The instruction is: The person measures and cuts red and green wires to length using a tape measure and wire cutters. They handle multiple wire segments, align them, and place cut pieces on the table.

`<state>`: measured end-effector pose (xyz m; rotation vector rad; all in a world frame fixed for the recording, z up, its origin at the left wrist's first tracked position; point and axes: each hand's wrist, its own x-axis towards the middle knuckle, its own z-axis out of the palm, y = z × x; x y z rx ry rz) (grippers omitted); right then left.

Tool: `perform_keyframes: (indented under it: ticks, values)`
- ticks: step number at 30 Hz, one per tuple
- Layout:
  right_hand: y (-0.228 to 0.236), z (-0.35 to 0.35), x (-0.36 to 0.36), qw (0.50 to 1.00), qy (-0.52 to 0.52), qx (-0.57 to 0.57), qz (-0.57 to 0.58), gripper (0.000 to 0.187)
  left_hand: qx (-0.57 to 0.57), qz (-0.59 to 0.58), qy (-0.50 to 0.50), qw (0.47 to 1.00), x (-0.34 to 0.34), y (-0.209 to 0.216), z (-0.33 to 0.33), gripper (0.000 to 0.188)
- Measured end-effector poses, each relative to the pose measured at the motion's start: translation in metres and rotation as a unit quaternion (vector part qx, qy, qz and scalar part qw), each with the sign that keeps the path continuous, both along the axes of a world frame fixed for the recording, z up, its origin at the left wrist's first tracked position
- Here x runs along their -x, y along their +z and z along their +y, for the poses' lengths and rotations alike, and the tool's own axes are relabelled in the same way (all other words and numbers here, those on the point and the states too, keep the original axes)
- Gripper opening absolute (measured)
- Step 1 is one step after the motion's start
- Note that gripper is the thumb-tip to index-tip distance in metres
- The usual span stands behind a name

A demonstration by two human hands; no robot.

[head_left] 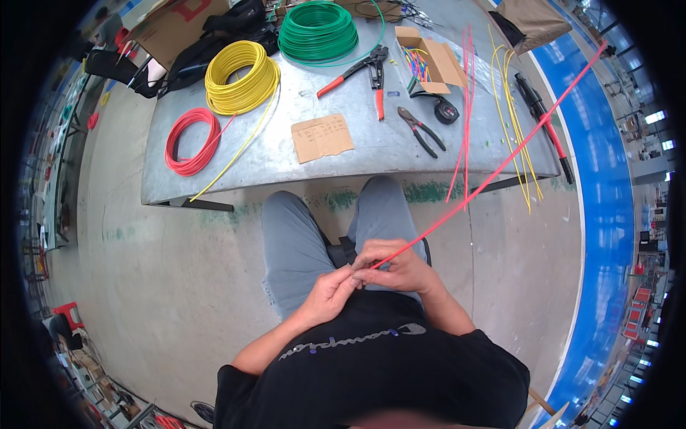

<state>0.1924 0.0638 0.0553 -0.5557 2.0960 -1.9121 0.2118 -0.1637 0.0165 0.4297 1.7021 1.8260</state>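
Observation:
A long red wire [493, 171] runs from my fingers up to the right, passing above the table's right side. My right hand [400, 270] is closed round it near its lower end, in front of my stomach. The fingers of my left hand [330, 294] are pinched together at that same end, touching the right fingertips. The very tip of the wire is hidden between the fingers, so I cannot tell whether a small part sits on it. Both hands are over my lap, nearer to me than the table edge.
On the metal table [257, 154] lie coils of red [193, 141], yellow [241, 77] and green wire [318, 32]. A crimping tool [375, 71], pliers [421, 132], a tape measure [445, 111], cardboard [321, 138], a box of coloured parts [429, 61], cut yellow wires [518, 129] and a red-handled cutter [547, 125] lie there too.

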Motion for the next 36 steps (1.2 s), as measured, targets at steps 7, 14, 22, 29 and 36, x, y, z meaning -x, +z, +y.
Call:
perform_keyframes:
  ticks: [7, 14, 22, 29, 36]
  values:
    - [0.001, -0.001, 0.001, 0.999, 0.002, 0.030, -0.037, 0.018, -0.061, -0.085, -0.014, 0.994, -0.001, -0.007, -0.003, 0.030]
    - [-0.008, 0.000, 0.005, 0.998, 0.026, 0.047, -0.031, 0.027, -0.081, -0.125, -0.013, 0.989, -0.001, -0.012, -0.005, 0.035]
    - [-0.014, 0.002, 0.003, 0.997, -0.035, 0.069, -0.003, 0.036, -0.067, -0.126, -0.030, 0.989, 0.003, -0.005, -0.006, 0.028]
    - [-0.009, 0.020, 0.002, 0.991, -0.086, 0.096, -0.037, 0.039, -0.038, -0.129, -0.050, 0.990, 0.003, 0.002, -0.008, 0.031]
    - [-0.009, 0.034, 0.006, 0.982, -0.126, 0.130, -0.058, 0.035, -0.014, -0.109, -0.059, 0.992, 0.004, 0.004, -0.008, 0.032]
